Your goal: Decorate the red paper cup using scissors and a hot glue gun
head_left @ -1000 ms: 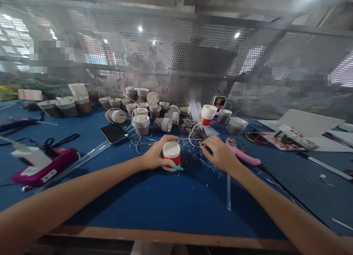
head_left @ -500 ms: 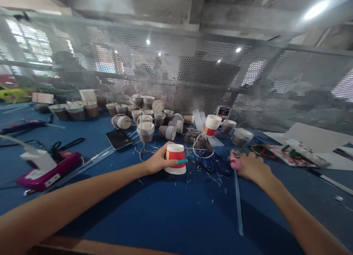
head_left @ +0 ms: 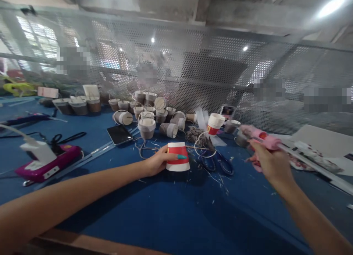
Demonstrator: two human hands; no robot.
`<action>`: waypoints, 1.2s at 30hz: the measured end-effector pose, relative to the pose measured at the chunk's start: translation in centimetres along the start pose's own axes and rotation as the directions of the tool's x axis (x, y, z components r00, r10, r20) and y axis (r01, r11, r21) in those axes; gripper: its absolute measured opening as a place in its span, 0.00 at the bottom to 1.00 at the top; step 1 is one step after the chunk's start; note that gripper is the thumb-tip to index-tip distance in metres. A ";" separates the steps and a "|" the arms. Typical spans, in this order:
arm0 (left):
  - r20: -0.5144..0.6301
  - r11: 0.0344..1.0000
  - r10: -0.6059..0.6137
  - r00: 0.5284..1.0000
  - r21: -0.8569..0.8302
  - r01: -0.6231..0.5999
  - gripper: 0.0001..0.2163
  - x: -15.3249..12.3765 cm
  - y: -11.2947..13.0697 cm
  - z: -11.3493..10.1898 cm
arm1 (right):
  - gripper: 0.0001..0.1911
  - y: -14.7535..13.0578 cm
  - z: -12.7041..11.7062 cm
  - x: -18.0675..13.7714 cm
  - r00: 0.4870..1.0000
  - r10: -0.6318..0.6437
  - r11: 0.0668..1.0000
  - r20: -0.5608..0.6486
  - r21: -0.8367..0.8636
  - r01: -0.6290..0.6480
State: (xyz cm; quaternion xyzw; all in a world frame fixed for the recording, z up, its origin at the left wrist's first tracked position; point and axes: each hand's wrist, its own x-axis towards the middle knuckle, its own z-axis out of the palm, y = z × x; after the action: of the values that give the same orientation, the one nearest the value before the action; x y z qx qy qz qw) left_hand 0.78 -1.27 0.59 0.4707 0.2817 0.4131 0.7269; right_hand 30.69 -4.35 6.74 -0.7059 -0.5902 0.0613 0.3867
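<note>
My left hand [head_left: 157,161] is closed around a red and white paper cup [head_left: 177,163], its thumb with a teal nail lying across the front. The cup is upside down, wide rim toward me, near the middle of the blue table. On the right, my right hand [head_left: 271,163] grips a pink hot glue gun [head_left: 261,136] raised above the table. A long translucent glue stick [head_left: 311,157] sticks out of its back end, toward the right. Between the hands lie blue-handled scissors [head_left: 216,163] and a pale ring-shaped loop. Behind them stands a stack of paper cups [head_left: 215,123].
Several small cord-wrapped buckets [head_left: 147,128] crowd the table's back. At left are a phone [head_left: 119,134], a purple power strip [head_left: 52,165] with a white plug, and another glue gun [head_left: 26,118]. A plastic bag [head_left: 314,154] and white sheets lie at right. A perforated metal screen rises behind.
My right hand has lifted the pink glue gun off the table and turned it, so its glue stick now points right. The cup in my left hand has barely moved.
</note>
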 end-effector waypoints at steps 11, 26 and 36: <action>0.069 0.978 -0.018 0.997 0.209 0.003 0.24 -0.5 -0.3 0.5 | 0.26 -2.9 4.7 -7.4 0.859 0.080 0.724 0.505 0.563 -0.399; 0.075 0.973 -0.007 0.997 0.232 -0.010 0.25 -0.9 0.3 1.1 | 0.28 -3.2 5.0 -8.2 0.842 0.095 0.766 0.530 0.502 -0.403; 0.075 0.970 0.005 0.997 0.244 -0.023 0.26 -0.8 0.1 1.0 | 0.30 -2.9 5.3 -7.9 0.848 0.094 0.769 0.521 0.503 -0.394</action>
State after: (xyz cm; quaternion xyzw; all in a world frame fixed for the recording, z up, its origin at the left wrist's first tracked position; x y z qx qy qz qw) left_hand 1.13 -2.40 1.14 0.5735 0.3001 0.3627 0.6704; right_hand 23.20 -8.81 1.94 -0.5857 -0.5159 0.4616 0.4216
